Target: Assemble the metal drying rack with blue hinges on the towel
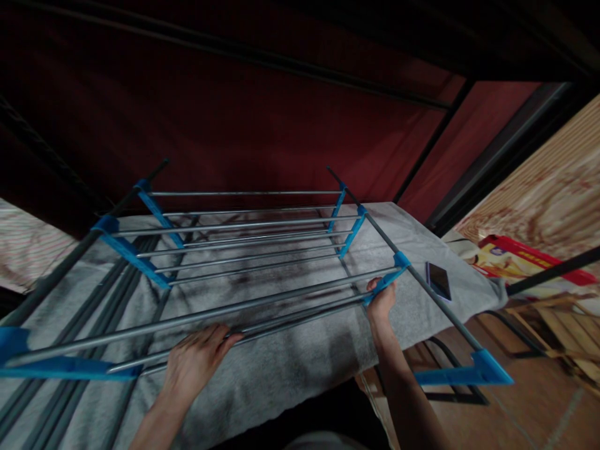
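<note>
A rack of thin metal tubes (262, 222) with blue plastic brackets lies on a grey cloth. My left hand (199, 356) is closed over the near pair of metal rods (290, 322), thumb pointing right along them. At the right end of those rods, my right hand (382, 303) grips a blue bracket (392, 280), whose upper end sits on the dark side pole (438, 303). Its lower end is partly hidden by my fingers. Another blue bracket (469, 375) hangs from the near end of that pole, with no rods visible in it.
Several loose grey tubes (105, 300) lie on the cloth (300, 369) at left, under the rack. A phone (439, 281) rests on the cloth at right. Beyond it are a red and yellow package (510, 259) and a wooden slatted piece (557, 331). A dark red fabric wall (244, 125) stands behind.
</note>
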The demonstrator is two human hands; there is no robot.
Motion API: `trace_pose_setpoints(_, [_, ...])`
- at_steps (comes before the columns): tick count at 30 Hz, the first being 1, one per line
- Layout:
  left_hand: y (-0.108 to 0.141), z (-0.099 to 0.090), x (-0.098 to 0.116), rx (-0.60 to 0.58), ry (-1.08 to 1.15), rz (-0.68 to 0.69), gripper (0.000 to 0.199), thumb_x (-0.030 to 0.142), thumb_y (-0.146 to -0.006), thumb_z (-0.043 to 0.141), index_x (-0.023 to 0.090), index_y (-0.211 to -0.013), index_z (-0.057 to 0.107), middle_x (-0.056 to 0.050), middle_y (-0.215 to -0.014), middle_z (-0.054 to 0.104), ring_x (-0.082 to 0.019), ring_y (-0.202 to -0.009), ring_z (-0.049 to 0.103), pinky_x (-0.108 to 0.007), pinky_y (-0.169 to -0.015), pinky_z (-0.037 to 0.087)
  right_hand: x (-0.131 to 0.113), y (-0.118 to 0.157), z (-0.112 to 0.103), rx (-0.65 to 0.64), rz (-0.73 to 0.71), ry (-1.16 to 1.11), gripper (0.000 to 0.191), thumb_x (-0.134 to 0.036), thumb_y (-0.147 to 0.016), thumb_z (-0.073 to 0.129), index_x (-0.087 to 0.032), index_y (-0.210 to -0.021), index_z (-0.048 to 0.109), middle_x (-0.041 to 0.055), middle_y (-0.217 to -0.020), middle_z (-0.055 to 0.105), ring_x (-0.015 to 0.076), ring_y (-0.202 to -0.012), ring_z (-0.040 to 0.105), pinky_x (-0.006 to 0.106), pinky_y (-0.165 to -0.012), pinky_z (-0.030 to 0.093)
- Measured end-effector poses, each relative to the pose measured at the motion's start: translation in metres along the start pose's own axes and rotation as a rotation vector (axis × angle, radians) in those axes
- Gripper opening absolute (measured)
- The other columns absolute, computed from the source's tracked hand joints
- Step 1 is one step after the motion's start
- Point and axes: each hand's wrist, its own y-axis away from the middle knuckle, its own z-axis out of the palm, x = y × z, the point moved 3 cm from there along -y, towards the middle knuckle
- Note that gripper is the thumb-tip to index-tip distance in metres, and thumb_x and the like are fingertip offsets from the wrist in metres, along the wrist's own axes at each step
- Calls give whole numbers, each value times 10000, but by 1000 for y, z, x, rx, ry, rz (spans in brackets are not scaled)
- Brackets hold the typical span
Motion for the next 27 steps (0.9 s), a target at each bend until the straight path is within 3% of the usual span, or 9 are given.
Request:
trace_pose_setpoints(6, [10,-15,7,150,-6,73,315,448,-989,520,213,-1103,695,-99,-1019,730,-255,-911,689,-362,-798,509,6,0,-17,89,23,48,377,-569,-899,357,-234,-872,528,0,-810,592,175,-783,584,343,-784,503])
trace_pose_setpoints(9, [38,-19,12,232,-21,105,223,346,-974,561,242,-1149,652,-69,-1009,713,-241,-911,672,-363,-795,499,15,15,-39,105,8,181,311,-523,-866,445,-238,-963,526,12,-950,595,181,-900,573,337,-838,486])
trace_pose_setpoints(11, [60,-14,11,234,-9,20,209,311,-978,539,238,-1151,630,-64,-992,698,-236,-894,664,-368,-795,506,24,28,-50,45,0,295,277,-483,-837,483,-245,-969,532,9,-967,601,184,-922,571,345,-871,480])
trace_pose_setpoints(16, [96,17,2,22,-36,-237,423,374,-1008,423,211,-1382,534,-131,-1233,649,-285,-1090,638,-440,-920,533,32,42,-56,-284,7,435,344,-451,-715,627,-228,-977,617,22,-941,667,225,-928,596,417,-946,470])
trace_pose_setpoints(21, [88,29,7,-155,5,-210,382,265,-1015,410,239,-1352,588,-71,-1264,673,-231,-1186,608,-399,-1057,476,35,21,-69,-553,105,555,533,-579,-751,647,-220,-1145,639,103,-1081,703,303,-1027,632,469,-980,469])
trace_pose_setpoints(24, [77,30,5,-281,23,-242,361,177,-995,443,247,-1306,613,-65,-1242,672,-225,-1201,592,-415,-1092,440,49,5,-78,-576,121,643,633,-654,-793,598,-235,-1268,622,109,-1300,660,327,-1253,571,489,-1121,375])
trace_pose_setpoints(27, [71,28,4,-340,30,-266,378,93,-955,474,246,-1270,616,-69,-1252,654,-236,-1243,565,-454,-1114,408,58,0,-82,-537,-35,732,711,-718,-811,502,-177,-1255,630,159,-1298,657,368,-1289,553,533,-1126,373])
